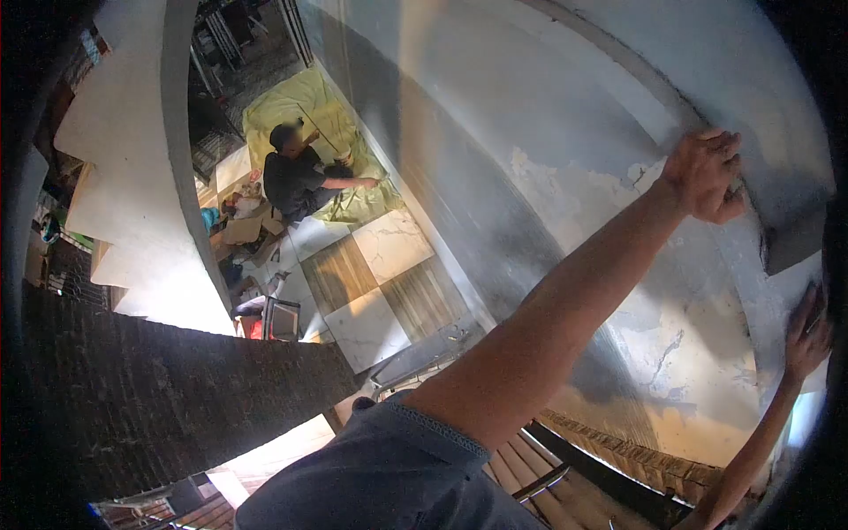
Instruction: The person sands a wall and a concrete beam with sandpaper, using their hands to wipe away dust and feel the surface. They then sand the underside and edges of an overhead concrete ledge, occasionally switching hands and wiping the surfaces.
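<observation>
My left arm reaches across the middle of the view to the upper right, where my left hand is closed in a fist against the wall, just under a projecting ledge. Whatever its curled fingers hold, if anything, is hidden. Lower down at the right edge, my right hand lies against the wall surface with its fingers stretched upward; a small dark patch shows between them. The grey wall beside both hands is patchy, with peeling paint and bare, yellowish areas.
Far below, another person sits on a yellow sheet by the wall's foot, holding a thin stick. Checkered floor tiles, cardboard and clutter lie nearby. A white stepped stair side rises at left; wooden slats are under me.
</observation>
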`<state>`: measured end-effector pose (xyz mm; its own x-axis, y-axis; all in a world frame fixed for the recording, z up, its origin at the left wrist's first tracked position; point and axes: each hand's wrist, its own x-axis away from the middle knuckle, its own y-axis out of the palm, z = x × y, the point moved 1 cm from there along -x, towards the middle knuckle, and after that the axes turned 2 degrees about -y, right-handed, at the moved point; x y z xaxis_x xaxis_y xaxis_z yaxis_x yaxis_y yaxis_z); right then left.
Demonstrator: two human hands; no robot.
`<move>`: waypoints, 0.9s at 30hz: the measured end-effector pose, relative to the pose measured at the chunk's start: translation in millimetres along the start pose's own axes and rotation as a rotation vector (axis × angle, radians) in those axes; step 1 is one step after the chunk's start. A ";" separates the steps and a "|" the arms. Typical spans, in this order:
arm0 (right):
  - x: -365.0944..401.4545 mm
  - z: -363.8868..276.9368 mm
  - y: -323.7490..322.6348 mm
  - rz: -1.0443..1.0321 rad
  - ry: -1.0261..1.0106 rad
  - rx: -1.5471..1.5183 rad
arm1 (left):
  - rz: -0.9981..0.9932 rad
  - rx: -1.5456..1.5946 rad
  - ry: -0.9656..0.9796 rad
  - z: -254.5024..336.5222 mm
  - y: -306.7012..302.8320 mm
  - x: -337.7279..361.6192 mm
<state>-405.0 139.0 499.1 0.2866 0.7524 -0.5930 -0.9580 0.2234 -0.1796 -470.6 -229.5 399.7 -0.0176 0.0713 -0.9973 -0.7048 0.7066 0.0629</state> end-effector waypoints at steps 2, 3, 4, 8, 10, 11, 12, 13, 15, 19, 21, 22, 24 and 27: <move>1.6 -0.5 0.2 -0.016 0.024 -0.004 | 0.000 0.012 -0.004 0.8 -1.4 -0.3; 2.7 0.6 1.1 -0.025 0.037 -0.009 | 0.000 0.022 -0.008 1.4 -3.2 -0.9; 3.0 1.1 1.9 -0.036 0.051 -0.009 | 0.000 0.025 -0.007 2.0 -4.9 -1.7; 3.5 4.8 3.7 -0.089 0.112 -0.013 | -0.026 0.039 -0.007 1.3 -6.1 0.2; -0.6 3.5 0.7 -0.077 0.072 -0.005 | -0.060 0.058 -0.028 1.7 -6.9 -0.7; -1.2 3.3 0.9 -0.067 0.059 -0.016 | -0.048 0.043 -0.023 1.8 -6.7 -1.0; 4.3 6.3 4.7 -0.063 0.054 -0.022 | -0.036 0.029 -0.018 2.1 -6.5 -0.6; 9.8 9.3 8.6 -0.058 0.048 -0.027 | -0.036 0.030 -0.016 2.4 -6.6 0.2; 28.4 17.7 21.4 -0.053 -0.088 0.228 | -0.144 0.079 -0.092 1.8 -7.0 0.9; 1.8 1.0 -0.6 -0.095 0.032 0.031 | -0.086 0.031 -0.045 2.0 -5.7 0.5; 5.9 2.3 4.7 -0.098 0.094 -0.011 | -0.045 -0.009 -0.025 4.5 -9.5 -1.0; 8.4 4.4 7.3 -0.102 0.113 -0.024 | -0.047 -0.002 -0.029 3.9 -9.7 -2.0; 15.9 10.2 11.1 -0.087 0.040 -0.004 | -0.018 0.079 -0.017 0.8 -6.2 -1.3; 25.3 16.8 14.3 -0.026 -0.067 -0.006 | 0.026 0.058 -0.006 1.0 -4.4 -0.9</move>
<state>-411.5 171.6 494.7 0.3101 0.7863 -0.5344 -0.9503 0.2396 -0.1989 -466.8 -232.0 400.3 -0.0312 0.0939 -0.9951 -0.6617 0.7442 0.0910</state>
